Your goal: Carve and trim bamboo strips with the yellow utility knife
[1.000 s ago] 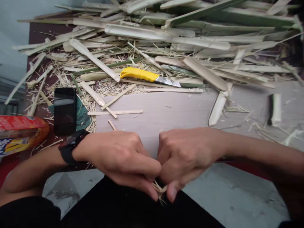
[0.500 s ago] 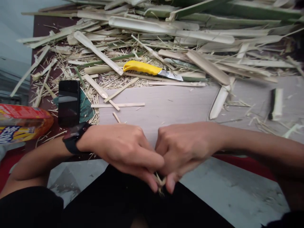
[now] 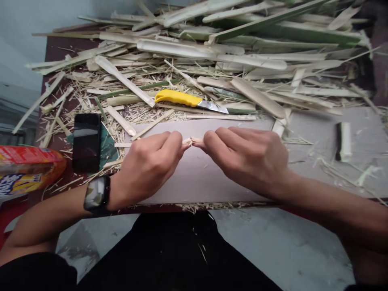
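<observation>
My left hand [image 3: 154,161] and my right hand [image 3: 247,157] meet over the pale board [image 3: 194,178], both with fingers closed. Between their fingertips shows a short, pale strip of bamboo [image 3: 191,141]; it looks bent or cracked in the middle, with one end in each hand. The rest of the strip is hidden inside the fingers. Beyond the hands lies a utility knife [image 3: 177,97] with a yellow handle, its blade out and pointing right. A thin bamboo stick [image 3: 123,145] reaches out from behind my left hand.
Split bamboo strips [image 3: 209,50] and shavings pile across the back of the table. A black phone [image 3: 86,142] lies at left, beside a drink bottle [image 3: 30,167] on its side. A small dark-edged bamboo piece [image 3: 344,141] rests on the right of the board.
Both hands have risen from the table's front edge, over my lap, to above the board. Their fingertips have moved apart, exposing the bent strip. A few shavings now lie on my dark clothing.
</observation>
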Tool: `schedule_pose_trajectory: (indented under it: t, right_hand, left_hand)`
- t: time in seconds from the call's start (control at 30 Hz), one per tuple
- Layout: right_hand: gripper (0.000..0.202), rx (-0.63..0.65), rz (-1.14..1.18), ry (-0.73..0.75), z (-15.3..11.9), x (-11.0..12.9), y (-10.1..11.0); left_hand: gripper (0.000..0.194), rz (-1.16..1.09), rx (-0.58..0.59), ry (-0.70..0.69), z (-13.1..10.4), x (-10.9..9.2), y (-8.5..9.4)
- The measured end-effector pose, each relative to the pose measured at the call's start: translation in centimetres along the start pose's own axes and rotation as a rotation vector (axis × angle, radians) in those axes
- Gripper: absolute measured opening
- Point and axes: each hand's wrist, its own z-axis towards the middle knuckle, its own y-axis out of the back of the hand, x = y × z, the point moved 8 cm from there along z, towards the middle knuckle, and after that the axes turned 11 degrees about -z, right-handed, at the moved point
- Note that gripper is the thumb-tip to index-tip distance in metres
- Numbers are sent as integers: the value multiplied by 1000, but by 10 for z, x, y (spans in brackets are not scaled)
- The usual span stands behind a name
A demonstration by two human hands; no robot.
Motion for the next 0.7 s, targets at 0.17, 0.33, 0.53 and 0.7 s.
schedule_pose_trajectory:
  t: [0.17,0.33,0.53,0.7]
  right_hand:
    - [21,-85,39,-82,-6,-3,-4]
    - [24,-199,218,-75,-16,-9,-15]
    - [26,-341,474,-123,-22,-15,-16]
    - [20,-387,808,-114,-21,-11,-16]
  left_hand:
    - [22,-113,-59,3,-2,-1,1]
    - [17,-377,-51,106,0,8,2]
    - [11,-648,-20,218,4,11,5]
    - [7,-834,162,217,10,3,0]
